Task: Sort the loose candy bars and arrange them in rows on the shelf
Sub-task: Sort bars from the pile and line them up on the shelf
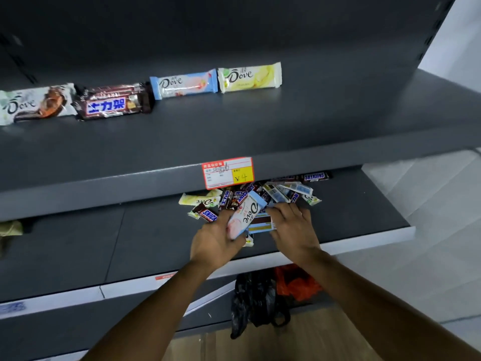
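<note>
A heap of loose candy bars (263, 195) lies on the lower shelf (351, 217), just under the upper shelf's front edge. My left hand (214, 241) grips a light blue and pink Dove bar (247, 213), lifted off the heap. My right hand (292, 227) rests palm down on the heap's near side, fingers reaching onto a flat blue-edged wrapper (261, 225). Along the back of the upper shelf (234, 131) lies a row of bars: a white Dove bar (33, 104), a brown Snickers bar (114, 102), a light blue Dove bar (183, 83) and a pale yellow Dove bar (250, 77).
A red and yellow price tag (227, 172) sticks on the upper shelf's front edge above the heap. Black plastic bags (256, 300) and an orange bag (296, 284) sit under the lower shelf. A crumpled beige thing (9, 229) lies at the far left.
</note>
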A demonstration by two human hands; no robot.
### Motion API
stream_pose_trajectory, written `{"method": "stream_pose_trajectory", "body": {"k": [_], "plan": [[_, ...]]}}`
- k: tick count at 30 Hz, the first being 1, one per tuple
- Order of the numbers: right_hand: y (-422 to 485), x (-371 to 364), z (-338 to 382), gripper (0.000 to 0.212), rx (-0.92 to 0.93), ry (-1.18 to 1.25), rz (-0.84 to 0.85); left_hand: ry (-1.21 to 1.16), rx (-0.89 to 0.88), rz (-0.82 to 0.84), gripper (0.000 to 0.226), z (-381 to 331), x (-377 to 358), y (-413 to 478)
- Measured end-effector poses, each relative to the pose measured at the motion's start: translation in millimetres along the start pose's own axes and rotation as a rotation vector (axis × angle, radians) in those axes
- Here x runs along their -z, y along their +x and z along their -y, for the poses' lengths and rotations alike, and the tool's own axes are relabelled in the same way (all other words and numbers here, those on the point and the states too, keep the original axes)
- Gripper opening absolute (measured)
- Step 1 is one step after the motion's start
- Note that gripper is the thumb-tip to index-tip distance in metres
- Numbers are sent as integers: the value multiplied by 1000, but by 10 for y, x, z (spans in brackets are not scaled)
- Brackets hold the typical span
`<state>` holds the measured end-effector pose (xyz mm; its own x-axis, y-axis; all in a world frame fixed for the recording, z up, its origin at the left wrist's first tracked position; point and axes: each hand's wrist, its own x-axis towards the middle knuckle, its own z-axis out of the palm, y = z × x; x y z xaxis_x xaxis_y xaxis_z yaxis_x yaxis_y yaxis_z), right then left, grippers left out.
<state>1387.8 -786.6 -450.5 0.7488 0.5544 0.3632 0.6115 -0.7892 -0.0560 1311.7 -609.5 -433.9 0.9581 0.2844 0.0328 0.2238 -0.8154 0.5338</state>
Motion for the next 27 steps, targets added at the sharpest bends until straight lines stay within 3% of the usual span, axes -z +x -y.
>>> {"method": "stream_pose_trajectory", "body": {"k": [5, 15, 20, 27], "plan": [[-22, 262, 229, 57, 60, -17, -120, 217, -141, -57, 61, 45, 335, -185], [-32, 739, 707, 53, 130, -13, -275, 438, -373, -372, 59, 153, 873, -473], [8, 965, 966, 51, 165, 25, -332, 386, -413, -453, 56, 143, 1136, -644], [92, 1295, 1173, 53, 168, 150, -454, 38, -368, -408, 77, 6, 1661, -898]]}}
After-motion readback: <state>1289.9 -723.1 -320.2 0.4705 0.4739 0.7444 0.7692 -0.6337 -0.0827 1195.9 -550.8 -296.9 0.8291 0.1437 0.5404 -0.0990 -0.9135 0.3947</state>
